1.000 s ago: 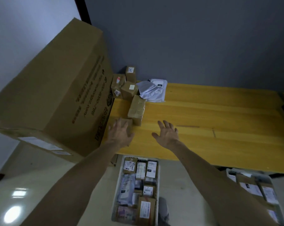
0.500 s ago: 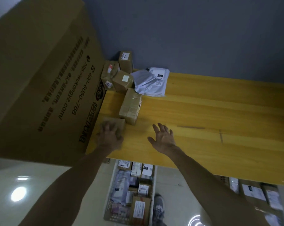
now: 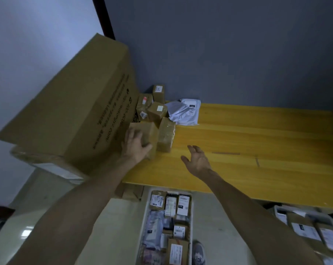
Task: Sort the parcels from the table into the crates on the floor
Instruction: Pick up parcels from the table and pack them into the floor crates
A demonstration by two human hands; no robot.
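Left hand [image 3: 136, 145] grips a brown parcel [image 3: 147, 133], apparently lifted; right hand [image 3: 197, 160] spread.

two arms in shot, and both are bare the whole way. the left forearm [image 3: 81, 211] fills the 7 o'clock corner, broad, bare from the frame edge right up to the wrist. the right forearm [image 3: 261, 213] comes in from 5 o'clock, same story, bare to the wrist. the left hand [image 3: 137, 148] is bare, its back and knuckles in plain sight. the right hand [image 3: 198, 161] is bare as well, thumb and fingers cleanly outlined. down at 6 o'clock, one shoe [image 3: 198, 253]: a grey trainer with a paler toe, dim and blurred, details too soft to read.
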